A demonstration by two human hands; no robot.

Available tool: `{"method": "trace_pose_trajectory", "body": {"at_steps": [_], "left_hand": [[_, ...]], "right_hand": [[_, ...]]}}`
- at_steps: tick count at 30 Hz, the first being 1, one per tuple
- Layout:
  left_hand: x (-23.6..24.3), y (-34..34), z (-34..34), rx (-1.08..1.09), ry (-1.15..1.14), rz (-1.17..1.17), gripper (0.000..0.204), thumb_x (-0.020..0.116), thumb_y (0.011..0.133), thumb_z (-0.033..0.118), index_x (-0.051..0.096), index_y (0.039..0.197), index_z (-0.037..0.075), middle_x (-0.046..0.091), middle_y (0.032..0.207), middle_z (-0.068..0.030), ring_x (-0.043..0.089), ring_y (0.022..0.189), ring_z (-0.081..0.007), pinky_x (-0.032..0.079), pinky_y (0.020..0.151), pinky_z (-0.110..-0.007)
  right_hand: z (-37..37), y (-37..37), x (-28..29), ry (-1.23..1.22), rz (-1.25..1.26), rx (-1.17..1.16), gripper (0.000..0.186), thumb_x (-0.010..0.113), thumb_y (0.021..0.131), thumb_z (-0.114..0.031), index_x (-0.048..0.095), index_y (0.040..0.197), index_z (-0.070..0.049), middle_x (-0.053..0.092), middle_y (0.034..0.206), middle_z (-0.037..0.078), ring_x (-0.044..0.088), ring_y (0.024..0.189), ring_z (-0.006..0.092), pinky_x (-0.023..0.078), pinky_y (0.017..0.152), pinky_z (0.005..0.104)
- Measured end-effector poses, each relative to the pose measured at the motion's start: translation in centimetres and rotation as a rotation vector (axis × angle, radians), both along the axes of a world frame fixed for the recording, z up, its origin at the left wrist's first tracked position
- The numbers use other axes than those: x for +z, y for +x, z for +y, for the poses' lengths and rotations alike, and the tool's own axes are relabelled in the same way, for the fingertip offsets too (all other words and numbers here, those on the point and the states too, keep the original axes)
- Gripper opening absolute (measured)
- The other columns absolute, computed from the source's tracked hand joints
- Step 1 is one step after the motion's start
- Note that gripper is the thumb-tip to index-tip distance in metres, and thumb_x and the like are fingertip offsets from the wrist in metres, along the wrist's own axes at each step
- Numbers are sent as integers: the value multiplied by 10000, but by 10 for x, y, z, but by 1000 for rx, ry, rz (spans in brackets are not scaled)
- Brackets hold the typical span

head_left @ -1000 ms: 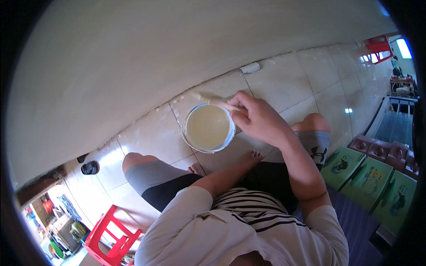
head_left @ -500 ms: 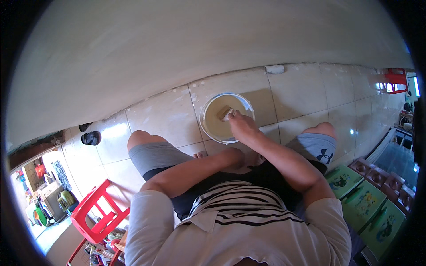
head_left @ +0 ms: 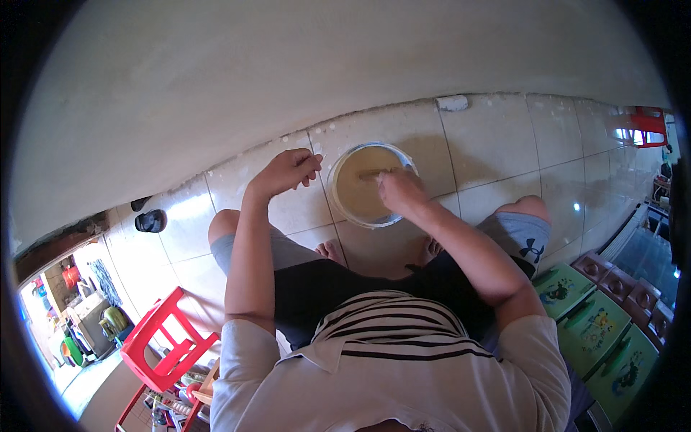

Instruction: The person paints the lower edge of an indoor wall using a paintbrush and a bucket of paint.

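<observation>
No words or numbers can be read. A dark, curvy mark (head_left: pixel 531 250) stands on the gray leg of the shorts (head_left: pixel 502 234), to the right of the bucket (head_left: pixel 345 214) and closer to the person. It is a shape with no letters to read. Farther right of the bucket, three green drawer fronts (head_left: pixel 574 335) each have a small picture. The middle picture (head_left: pixel 597 330) is mostly yellow, and the other two look dark. They are too small to make out.
</observation>
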State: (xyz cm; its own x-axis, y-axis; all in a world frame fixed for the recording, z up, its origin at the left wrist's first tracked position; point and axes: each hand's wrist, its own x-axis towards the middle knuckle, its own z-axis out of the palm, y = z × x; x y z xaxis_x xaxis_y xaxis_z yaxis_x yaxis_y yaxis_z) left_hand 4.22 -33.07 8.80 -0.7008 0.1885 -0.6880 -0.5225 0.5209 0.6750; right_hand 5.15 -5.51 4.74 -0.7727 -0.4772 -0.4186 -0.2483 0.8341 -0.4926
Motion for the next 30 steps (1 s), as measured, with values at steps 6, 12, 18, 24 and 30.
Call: {"method": "trace_pose_trajectory", "body": {"at_steps": [6,12,18,24,30], "left_hand": [[-24,-15,0,-22,134,-49,448,468,981,395,608,1067,-21,653,917,-109,659,816,-179,547,663,-306],[-19,-21,7,-24,239,-137,467,474,980,398,615,1100,-31,661,986,-130,673,867,-205,571,705,-322],[-22,-24,9,-34,239,-172,470,501,970,393,624,1089,-44,663,1000,-145,681,861,-227,588,694,-339],[-28,-30,9,-8,297,-186,454,544,955,352,623,1048,-86,667,975,-175,690,805,-262,607,655,-366],[-24,-29,13,-5,312,-226,423,534,961,312,624,1045,-93,671,970,-185,690,814,-280,610,665,-384]], "right_hand": [[21,-36,25,-158,-219,-108,280,480,877,-178,688,956,-8,676,798,210,677,783,352,516,748,440],[57,-62,39,-270,-743,-385,280,514,918,-234,661,1035,-26,670,720,57,438,463,63,347,401,230],[92,-58,39,-359,-924,-529,265,545,906,-232,637,1049,-29,662,720,67,390,444,33,271,361,205],[115,-44,31,-534,-1083,-599,230,554,893,-217,623,1014,-34,661,750,83,382,429,32,271,348,186],[124,-32,59,-791,-1126,-696,282,542,910,-194,570,1133,-23,567,724,59,368,453,36,251,363,184]]}}
